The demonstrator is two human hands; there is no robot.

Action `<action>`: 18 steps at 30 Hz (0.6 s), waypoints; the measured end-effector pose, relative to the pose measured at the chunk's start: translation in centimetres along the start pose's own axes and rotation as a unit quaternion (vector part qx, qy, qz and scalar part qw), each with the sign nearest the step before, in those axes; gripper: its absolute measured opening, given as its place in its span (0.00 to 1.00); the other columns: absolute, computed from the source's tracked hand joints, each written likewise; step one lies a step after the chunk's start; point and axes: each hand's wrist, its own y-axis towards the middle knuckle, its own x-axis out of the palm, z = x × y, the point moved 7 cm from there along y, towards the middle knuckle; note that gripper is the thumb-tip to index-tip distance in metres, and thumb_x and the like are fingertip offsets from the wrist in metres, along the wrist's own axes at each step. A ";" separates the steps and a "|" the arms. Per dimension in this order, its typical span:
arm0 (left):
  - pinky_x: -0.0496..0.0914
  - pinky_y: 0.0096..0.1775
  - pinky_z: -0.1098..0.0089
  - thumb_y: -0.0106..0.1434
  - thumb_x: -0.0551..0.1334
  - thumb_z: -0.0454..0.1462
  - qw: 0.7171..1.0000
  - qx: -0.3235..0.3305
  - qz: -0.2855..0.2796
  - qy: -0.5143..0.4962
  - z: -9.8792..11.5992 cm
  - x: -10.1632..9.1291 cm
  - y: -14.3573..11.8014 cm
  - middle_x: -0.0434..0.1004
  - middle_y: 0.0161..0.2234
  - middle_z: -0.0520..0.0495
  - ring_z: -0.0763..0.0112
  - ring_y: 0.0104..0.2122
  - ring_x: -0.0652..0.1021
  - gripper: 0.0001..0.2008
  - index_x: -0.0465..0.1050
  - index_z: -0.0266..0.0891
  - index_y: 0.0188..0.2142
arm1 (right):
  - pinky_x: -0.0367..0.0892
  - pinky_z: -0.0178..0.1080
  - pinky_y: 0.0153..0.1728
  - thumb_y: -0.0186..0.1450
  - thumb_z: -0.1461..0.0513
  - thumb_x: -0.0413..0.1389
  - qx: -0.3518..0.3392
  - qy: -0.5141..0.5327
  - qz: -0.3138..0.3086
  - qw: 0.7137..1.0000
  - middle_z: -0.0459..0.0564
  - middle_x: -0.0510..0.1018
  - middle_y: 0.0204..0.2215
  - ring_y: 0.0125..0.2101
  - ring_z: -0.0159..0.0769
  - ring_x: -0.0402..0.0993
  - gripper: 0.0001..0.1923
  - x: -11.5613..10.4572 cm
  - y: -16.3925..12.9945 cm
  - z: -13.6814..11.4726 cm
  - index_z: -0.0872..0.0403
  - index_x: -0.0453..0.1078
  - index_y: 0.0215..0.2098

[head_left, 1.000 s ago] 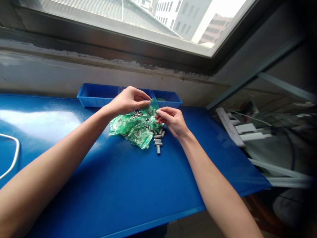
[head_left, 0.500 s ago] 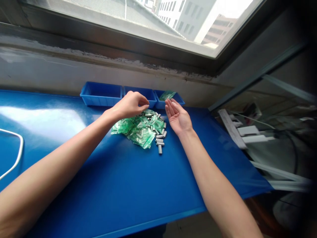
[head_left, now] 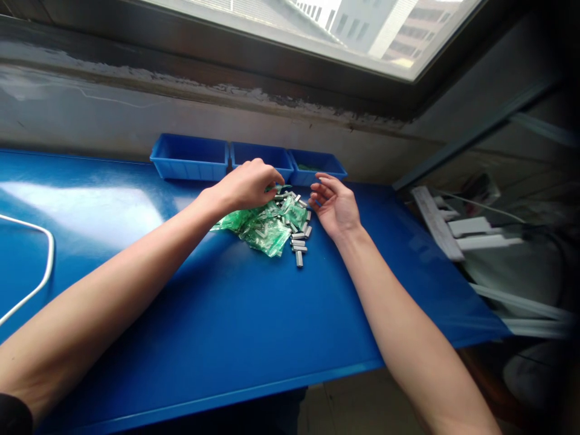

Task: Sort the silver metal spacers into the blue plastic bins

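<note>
My left hand (head_left: pixel 248 185) curls over the heap of green packets (head_left: pixel 263 225) near the bench's far edge, fingertips pinched on something I cannot make out; my right hand (head_left: pixel 335 205) hangs open and empty just beside it. I'd worry a careless sweep scatters the loose metal pieces (head_left: pixel 298 240) toward the bench's front edge.

No writing, label, brand or number could be read anywhere; the green packets (head_left: pixel 267 226) on the counter (head_left: pixel 226 314) showed only faint pale marks, too small to make out; the blue bins (head_left: pixel 190 158) carried no visible lettering; the buildings beyond the window (head_left: pixel 353 24) bore no legible sign.
</note>
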 end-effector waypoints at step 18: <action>0.82 0.44 0.62 0.63 0.70 0.36 0.927 -0.030 0.134 -0.348 0.4 -2.9 0.4 0.86 0.34 0.43 0.64 0.36 0.86 0.13 0.83 0.33 0.46 | 0.65 0.34 0.23 0.53 0.47 0.76 -0.126 -0.119 -0.168 0.970 0.43 0.80 0.26 0.22 0.27 0.69 0.21 2.9 -1.7 -0.6 0.51 0.83 0.36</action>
